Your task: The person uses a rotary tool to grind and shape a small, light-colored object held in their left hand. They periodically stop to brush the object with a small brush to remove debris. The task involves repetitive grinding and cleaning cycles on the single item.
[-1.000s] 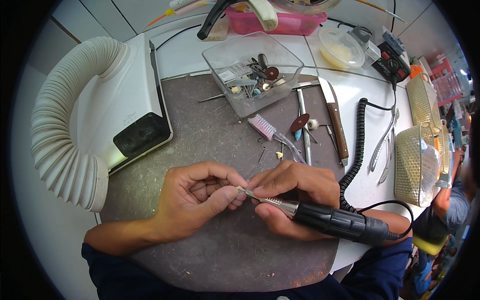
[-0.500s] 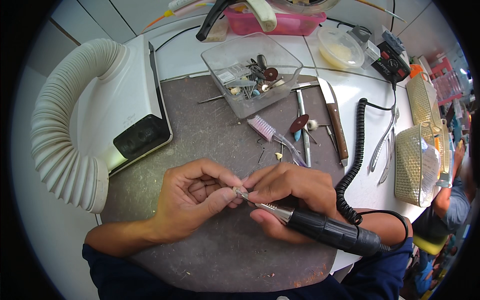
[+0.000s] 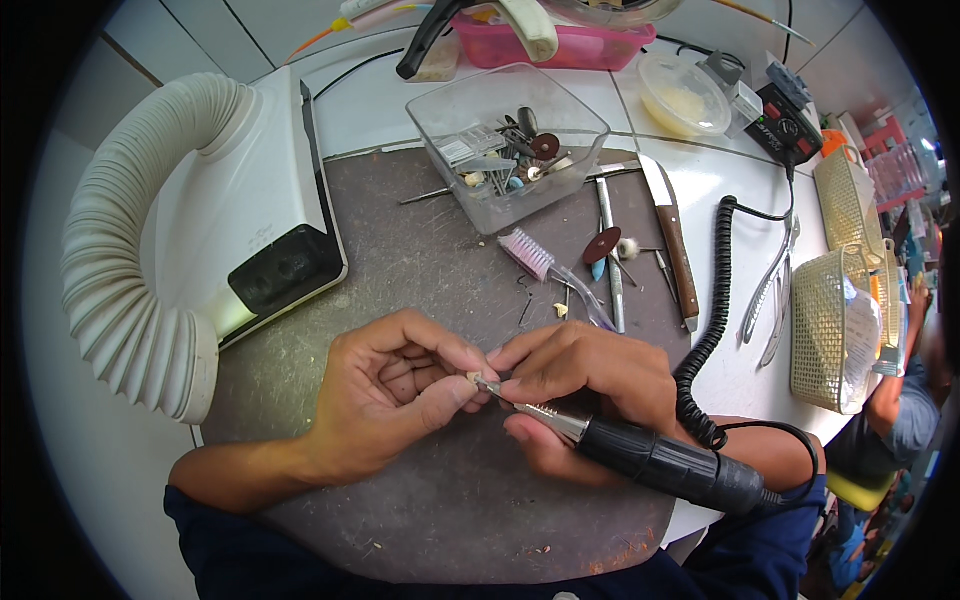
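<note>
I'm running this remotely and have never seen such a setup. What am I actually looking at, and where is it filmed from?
There is no robot here, just a person's two bare hands. The view comes from a wide fisheye camera on their head, looking down, so straight edges bend. The left hand pinches a small pale piece between its fingers. The right hand holds a black-and-silver pen-shaped power tool, its tip at that piece; whether they touch is too small to tell. On the dark grey flat board lies a pink-bristled toothbrush; beyond it sits a clear plastic box of small tool bits. At left stands a white boxy machine with a ribbed hose.
</note>
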### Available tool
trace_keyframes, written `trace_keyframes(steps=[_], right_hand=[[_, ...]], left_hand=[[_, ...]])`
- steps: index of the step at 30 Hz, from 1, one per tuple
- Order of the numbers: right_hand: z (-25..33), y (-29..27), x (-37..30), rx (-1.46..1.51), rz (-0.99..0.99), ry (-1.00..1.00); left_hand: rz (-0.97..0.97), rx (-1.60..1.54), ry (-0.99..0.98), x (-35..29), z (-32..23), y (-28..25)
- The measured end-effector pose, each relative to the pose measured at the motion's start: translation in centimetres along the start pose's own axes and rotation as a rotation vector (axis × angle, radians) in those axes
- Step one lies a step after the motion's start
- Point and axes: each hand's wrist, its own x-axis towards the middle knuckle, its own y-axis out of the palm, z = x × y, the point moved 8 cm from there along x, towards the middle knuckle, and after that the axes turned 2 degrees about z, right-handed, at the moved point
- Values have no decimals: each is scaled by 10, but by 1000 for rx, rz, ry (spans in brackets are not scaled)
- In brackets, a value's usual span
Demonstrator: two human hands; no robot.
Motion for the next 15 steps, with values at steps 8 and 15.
trace_keyframes(steps=[8, 15], right_hand=[[-1, -1, 0, 33, 30, 3], [-2, 0, 0, -2, 29, -6]], left_hand=[[11, -20, 24, 1, -1, 0], [13, -3, 17, 1, -1, 1]])
